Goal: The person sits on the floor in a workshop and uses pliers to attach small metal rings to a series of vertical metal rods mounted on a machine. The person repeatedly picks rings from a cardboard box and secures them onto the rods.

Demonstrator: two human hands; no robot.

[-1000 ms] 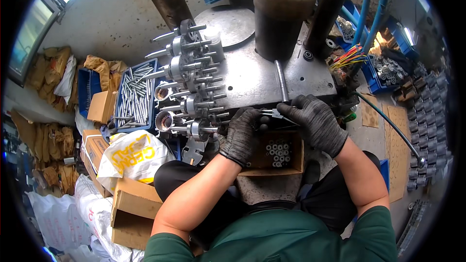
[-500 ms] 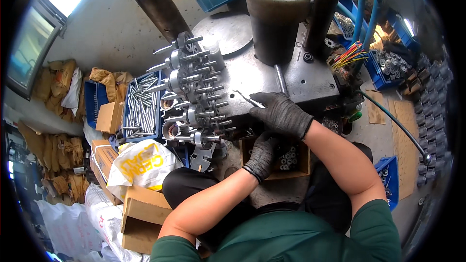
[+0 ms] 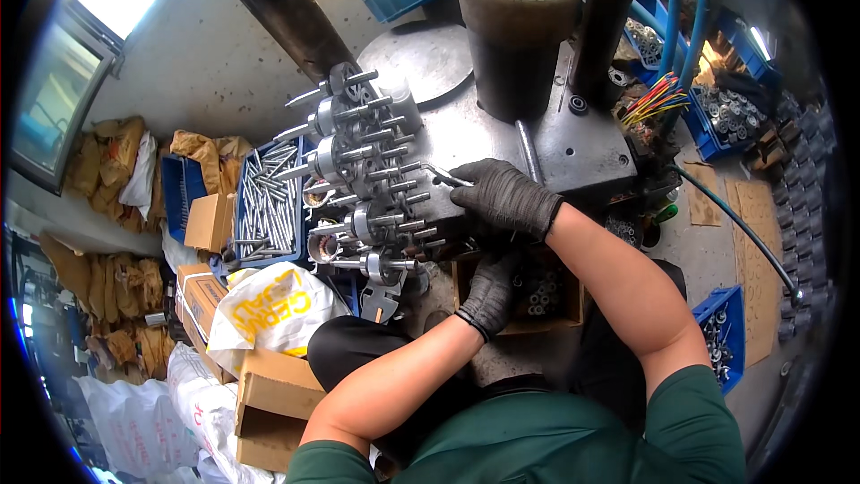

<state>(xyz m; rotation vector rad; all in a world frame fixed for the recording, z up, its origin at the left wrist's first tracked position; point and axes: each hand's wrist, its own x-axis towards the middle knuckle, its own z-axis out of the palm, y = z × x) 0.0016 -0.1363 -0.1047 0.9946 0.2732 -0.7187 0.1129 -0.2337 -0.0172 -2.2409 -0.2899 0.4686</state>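
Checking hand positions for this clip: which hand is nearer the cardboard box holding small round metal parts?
Left. The left hand is over the left side of the cardboard box; the right hand is farther forward, at the metal plate.

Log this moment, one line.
right hand: grips bent-tipped metal tool; left hand: at cardboard box, grip unclear; in box: round metal parts

A dark green, short-sleeved shirt (image 3: pixel 520 444) fills the lower middle of the frame, its sleeves (image 3: pixel 694 403) leaving the forearms (image 3: pixel 408 367) bare. Black trousers (image 3: pixel 352 347) show above it. Left hand (image 3: pixel 491 296) and right hand (image 3: pixel 506 197) wear dark grey knitted gloves (image 3: pixel 528 208), closely fitted at the wrists.
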